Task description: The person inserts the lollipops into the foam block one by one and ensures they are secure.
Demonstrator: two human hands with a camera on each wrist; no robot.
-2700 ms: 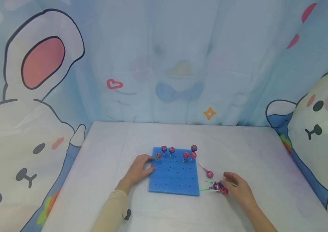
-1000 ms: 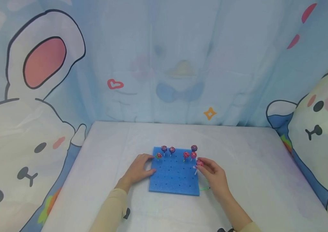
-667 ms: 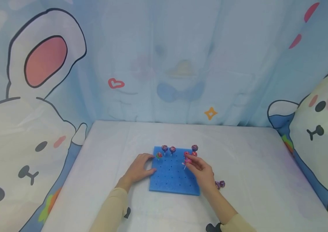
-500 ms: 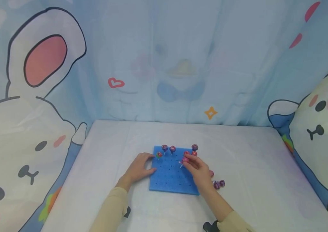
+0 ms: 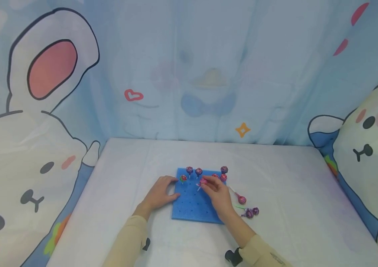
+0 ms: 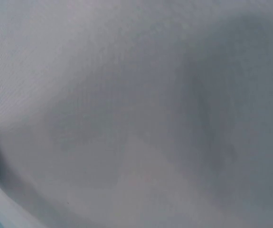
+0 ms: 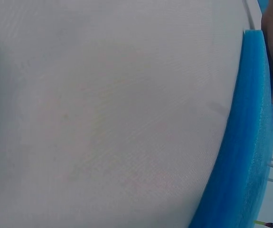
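My right hand [image 5: 218, 193] pinches a pink-wrapped lollipop [image 5: 203, 181] between thumb and fingers over the upper middle of a blue foam board [image 5: 189, 207] dotted with small holes. The lollipop's white stick slants down to the left; whether its tip touches the board I cannot tell. At the board's left edge, my left hand [image 5: 159, 194] rests with thumb and forefinger apart, both touching the edge. Several lollipops stand in the board's back part, among them a dark one [image 5: 198, 171], a red-and-green one [image 5: 183, 178] and a red one [image 5: 223, 177]. My right fingers partly cover another.
On the white table [image 5: 286, 178], right of the board, lie a pink lollipop [image 5: 241, 200] and a few purple ones [image 5: 249, 213]. The left wrist view shows mostly blurred white cloth [image 6: 127, 95]. A printed curtain [image 5: 162, 74] hangs behind the table.
My right hand has taken a pink lollipop from the loose ones at the right and carried it leftward over the board. My left hand has stayed at the board's edge.
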